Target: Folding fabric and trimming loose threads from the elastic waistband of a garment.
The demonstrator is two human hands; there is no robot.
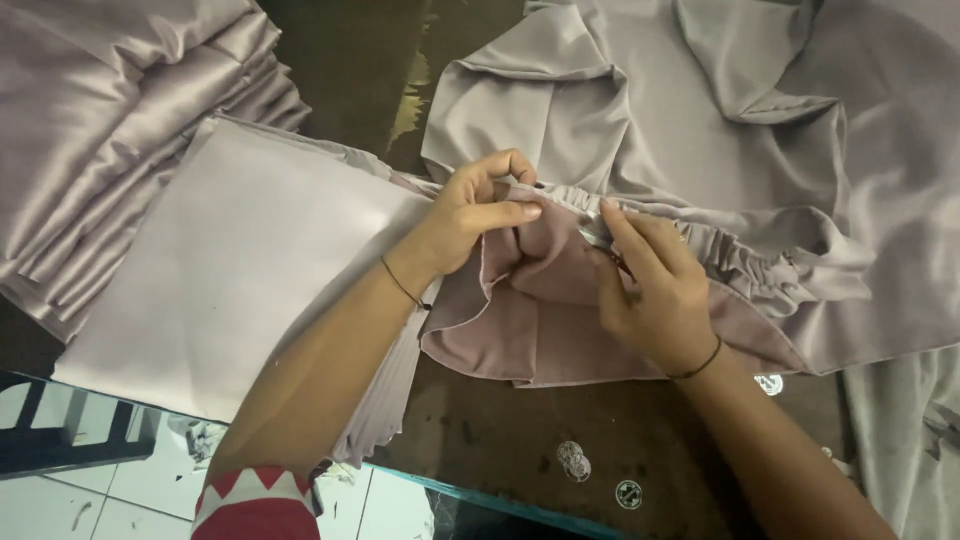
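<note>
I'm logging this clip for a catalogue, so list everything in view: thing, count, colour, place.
Gathered satin garment: one, pale mauve, centre-right, elastic waistband held by both hands.
Stack of folded satin fabric pieces: one, pale mauve, left of the hands.
Pile of pleated satin fabric: one, pale mauve, top left.
Dark wooden table: one, brown, beneath everything.
Small round stickers: several, pale, on the table near the front edge.
Thin wrist bands: two, dark, one on each wrist.
Left hand: pinching the waistband.
Right hand: pinching the waistband, apparently with a small metal tool.

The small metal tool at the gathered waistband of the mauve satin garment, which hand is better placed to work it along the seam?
The right hand, probably: it holds the small metal tool against the gathered waistband, while the left hand pinches the fabric.
</note>
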